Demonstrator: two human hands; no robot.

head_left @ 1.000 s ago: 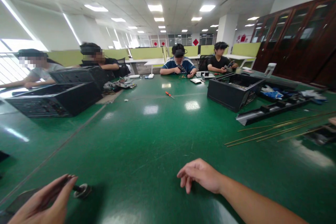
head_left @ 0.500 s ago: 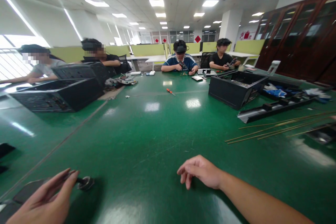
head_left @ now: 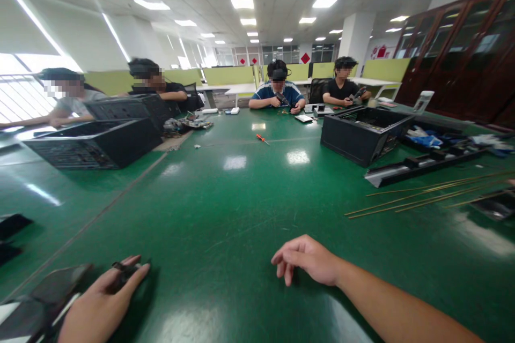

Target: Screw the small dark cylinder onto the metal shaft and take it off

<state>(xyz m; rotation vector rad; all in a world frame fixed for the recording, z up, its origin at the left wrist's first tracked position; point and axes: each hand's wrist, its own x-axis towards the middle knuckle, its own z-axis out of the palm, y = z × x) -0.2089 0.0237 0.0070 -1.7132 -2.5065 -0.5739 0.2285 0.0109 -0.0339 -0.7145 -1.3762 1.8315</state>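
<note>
At the lower left, my left hand is closed round a small dark object, partly hidden by its fingers and low over the green table. Beside that hand, at the left bottom edge, lies a dark flat item with a pale part. My right hand rests on its side on the table right of the middle, fingers loosely curled and apart, with nothing in it.
Black computer cases stand at the left and right. A red screwdriver lies mid-table. Thin brass-coloured rods and a metal rail lie at the right. Several people sit across the table.
My left hand has moved right with the dark object, which now shows less beyond the fingers. More of the dark flat item shows. My right hand has stayed almost still.
</note>
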